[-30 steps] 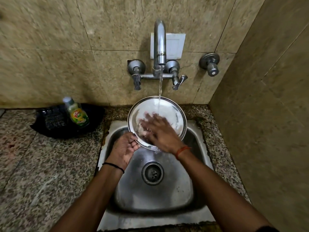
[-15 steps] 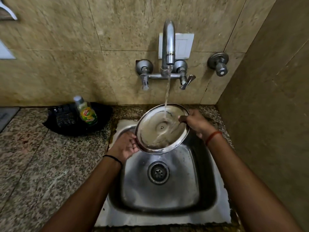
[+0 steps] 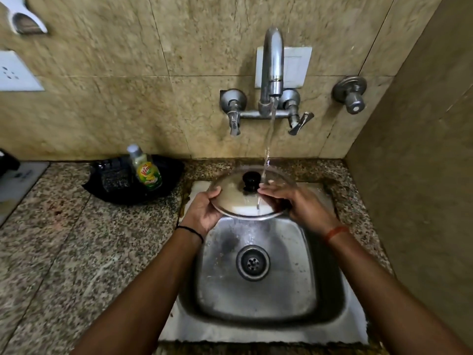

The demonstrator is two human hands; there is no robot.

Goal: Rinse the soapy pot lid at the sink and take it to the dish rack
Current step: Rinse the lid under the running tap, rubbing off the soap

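Observation:
The steel pot lid [image 3: 235, 198] is held over the far end of the sink [image 3: 258, 298], its top side up, with a black knob [image 3: 249, 179] in the middle. Water runs from the tap [image 3: 272, 73] onto the lid just right of the knob. My left hand [image 3: 204, 213] grips the lid's left rim. My right hand [image 3: 299, 203] lies on the lid's right side, fingers stretched across its top under the stream. No dish rack is in view.
A dish-soap bottle [image 3: 146, 170] stands in a black tray [image 3: 115, 185] on the granite counter [image 3: 64, 252] left of the sink. A wall rises close on the right. A socket plate [image 3: 15, 73] is on the back wall at left.
The lid has been turned over: its hollow underside faced me before, now the knob side is up. My right hand went from the far rim to lying across the top.

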